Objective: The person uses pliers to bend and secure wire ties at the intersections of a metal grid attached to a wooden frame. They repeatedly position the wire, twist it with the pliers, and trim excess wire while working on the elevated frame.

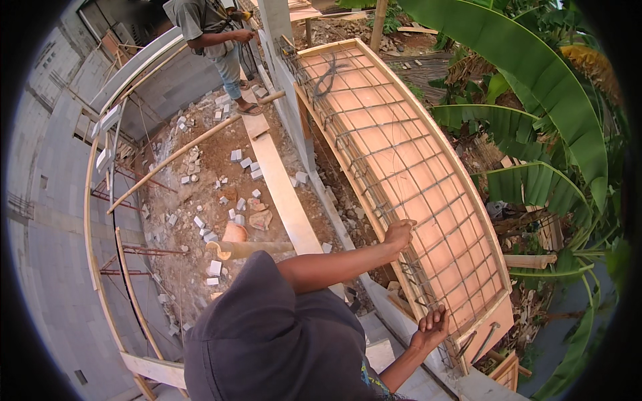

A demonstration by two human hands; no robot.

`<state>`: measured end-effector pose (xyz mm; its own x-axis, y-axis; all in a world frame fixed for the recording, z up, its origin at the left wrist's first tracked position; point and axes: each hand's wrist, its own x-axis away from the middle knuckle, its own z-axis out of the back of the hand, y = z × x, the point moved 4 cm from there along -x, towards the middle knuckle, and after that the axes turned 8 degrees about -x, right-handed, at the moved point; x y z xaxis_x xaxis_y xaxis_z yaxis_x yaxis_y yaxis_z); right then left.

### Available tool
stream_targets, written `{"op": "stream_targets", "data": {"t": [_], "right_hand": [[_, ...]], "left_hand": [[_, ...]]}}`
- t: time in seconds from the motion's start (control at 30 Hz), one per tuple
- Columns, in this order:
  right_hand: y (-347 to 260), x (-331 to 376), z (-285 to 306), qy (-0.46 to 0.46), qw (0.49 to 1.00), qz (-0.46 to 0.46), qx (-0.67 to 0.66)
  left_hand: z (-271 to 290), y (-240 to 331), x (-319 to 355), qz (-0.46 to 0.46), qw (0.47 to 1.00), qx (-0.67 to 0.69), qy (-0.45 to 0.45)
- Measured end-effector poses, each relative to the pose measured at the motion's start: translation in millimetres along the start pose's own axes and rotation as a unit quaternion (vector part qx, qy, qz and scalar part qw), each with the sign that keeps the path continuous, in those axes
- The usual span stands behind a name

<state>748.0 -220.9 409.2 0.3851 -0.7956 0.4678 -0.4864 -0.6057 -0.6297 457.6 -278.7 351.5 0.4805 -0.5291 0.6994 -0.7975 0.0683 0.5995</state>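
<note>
Steel rebar mesh [401,160]: grey bars tied in a grid w/ a thicker rebar cage along the left edge, laid flat inside a long wooden form [438,144] w/ orange-brown plywood base and pale timber side boards. Form is seen raised above ground level, running from near to far. Left edge bars are gripped by the left hand [400,234]; near end of mesh is touched by the right hand [433,325].

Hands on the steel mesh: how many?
2. One hand grips the grey steel rebar mesh at its left edge, midway; the other hand holds it lower, near the bottom corner.
</note>
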Motion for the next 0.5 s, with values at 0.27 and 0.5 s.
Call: {"op": "stream_targets", "data": {"t": [0.27,0.5], "right_hand": [[71,30,44,-0.248,0.779,-0.204,0.538],[45,23,85,-0.216,0.795,-0.215,0.525]], "left_hand": [[-5,-4,-10,-0.018,0.999,-0.012,0.029],[40,-41,-5,-0.016,0.995,-0.022,0.099]]}}
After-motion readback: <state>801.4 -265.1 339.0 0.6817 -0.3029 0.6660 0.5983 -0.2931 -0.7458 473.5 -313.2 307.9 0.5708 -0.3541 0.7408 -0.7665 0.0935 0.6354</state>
